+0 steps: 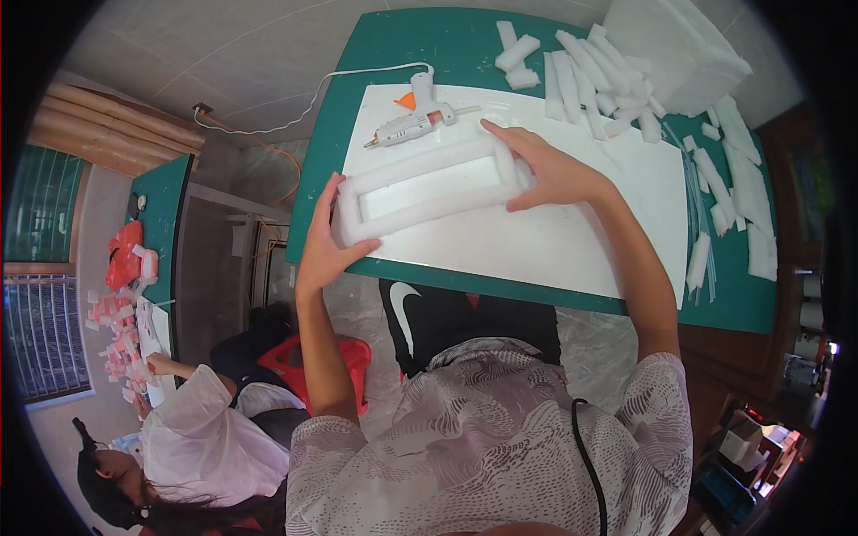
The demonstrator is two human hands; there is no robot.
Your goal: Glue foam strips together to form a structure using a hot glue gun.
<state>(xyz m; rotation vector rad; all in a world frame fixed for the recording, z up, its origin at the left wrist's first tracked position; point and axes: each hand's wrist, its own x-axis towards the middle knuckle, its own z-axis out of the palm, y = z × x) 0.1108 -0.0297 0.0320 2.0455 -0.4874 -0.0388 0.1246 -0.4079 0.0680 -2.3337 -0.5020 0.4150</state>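
Observation:
A rectangular frame of white foam strips lies on a white board near the table's front edge. My left hand grips its left end, with thumb and fingers spread around the corner. Around the right end, my right hand holds the frame between thumb and fingers. Just beyond the frame rests a white and grey hot glue gun with an orange trigger, a glue stick poking from its back. Its white cord runs off to the left.
Loose white foam strips are heaped at the back right beside a large foam block. More foam pieces and clear glue sticks lie along the right side of the green table. At left, a co-worker sits at another table with pink-and-white pieces.

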